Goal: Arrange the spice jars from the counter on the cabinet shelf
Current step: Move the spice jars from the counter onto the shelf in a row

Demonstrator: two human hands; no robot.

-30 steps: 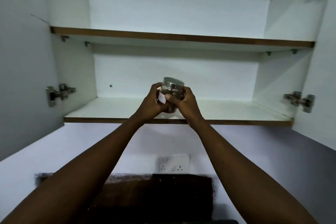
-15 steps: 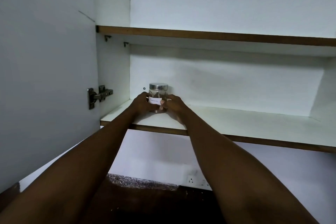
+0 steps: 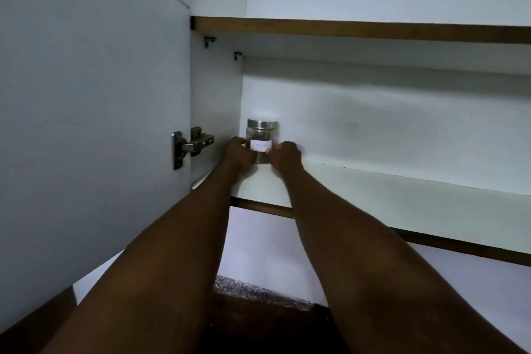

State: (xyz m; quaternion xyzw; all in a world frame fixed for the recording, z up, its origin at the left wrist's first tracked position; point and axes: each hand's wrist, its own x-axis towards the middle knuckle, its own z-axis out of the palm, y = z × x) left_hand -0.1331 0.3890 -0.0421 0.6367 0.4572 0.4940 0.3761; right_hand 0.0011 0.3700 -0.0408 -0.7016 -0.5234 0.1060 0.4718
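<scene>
- Since half a second ago the jar [image 3: 262, 139] has gone deeper, into the back left corner of the lower shelf [image 3: 402, 195], left of frame centre; a second ago it was up at the shelf's front edge.
- Head view: left hand [image 3: 236, 152] and right hand [image 3: 285, 154] close on the jar's lower sides, one each side; its base seems to rest on the shelf.
- Clear walls, steel lid [image 3: 262, 124], white label [image 3: 260, 145]: probably glass, rigid, smooth, breakable, fairly light.
- Best held around the body below the lid, not by the lid.
- Cabinet wall and door hinge [image 3: 192, 146] crowd the left hand.
</scene>
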